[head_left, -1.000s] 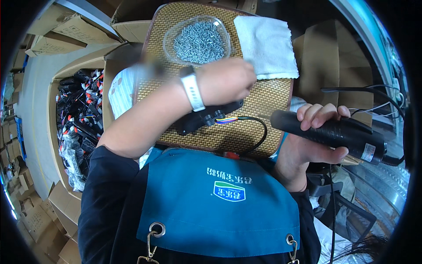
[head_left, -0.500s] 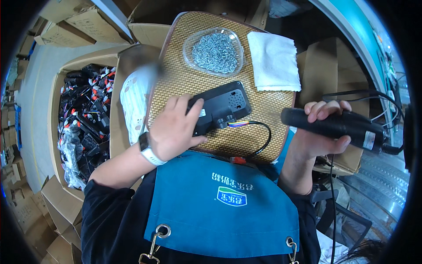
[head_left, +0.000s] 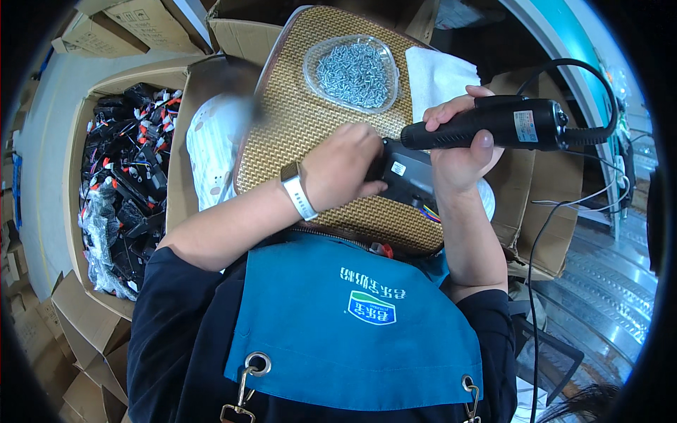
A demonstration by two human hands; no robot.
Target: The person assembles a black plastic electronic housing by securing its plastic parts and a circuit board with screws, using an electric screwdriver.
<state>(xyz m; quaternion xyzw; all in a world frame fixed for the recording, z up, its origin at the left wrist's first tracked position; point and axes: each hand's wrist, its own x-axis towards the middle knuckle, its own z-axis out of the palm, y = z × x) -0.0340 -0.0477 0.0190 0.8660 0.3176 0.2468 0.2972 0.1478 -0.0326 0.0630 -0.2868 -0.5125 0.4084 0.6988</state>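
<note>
In my right hand [head_left: 462, 151] is a black corded electric screwdriver [head_left: 493, 125], held level with its tip pointing left. The tip comes close to the left end of a black plastic device housing [head_left: 409, 173]; whether it touches a screw there I cannot make out. My left hand [head_left: 344, 166] closes round that left end, fingers curled and thumb along the near edge. Colored wires [head_left: 429, 213] leave the housing's near right side. My right hand and the screwdriver cover its right part. Beyond my hands, a clear plastic tray [head_left: 308, 77] holds many small silver screws.
The work rests on a woven tan board [head_left: 282, 127]. A folded white cloth [head_left: 441, 74] lies at its far right. On the left, a cardboard box [head_left: 77, 183] is full of black wired units. The screwdriver's cable [head_left: 612, 99] loops at the right, near another open carton [head_left: 539, 183].
My right hand has brought the screwdriver left to the housing. The housing has shifted right and turned, its labeled side showing. My left hand has moved right and curled round its end.
</note>
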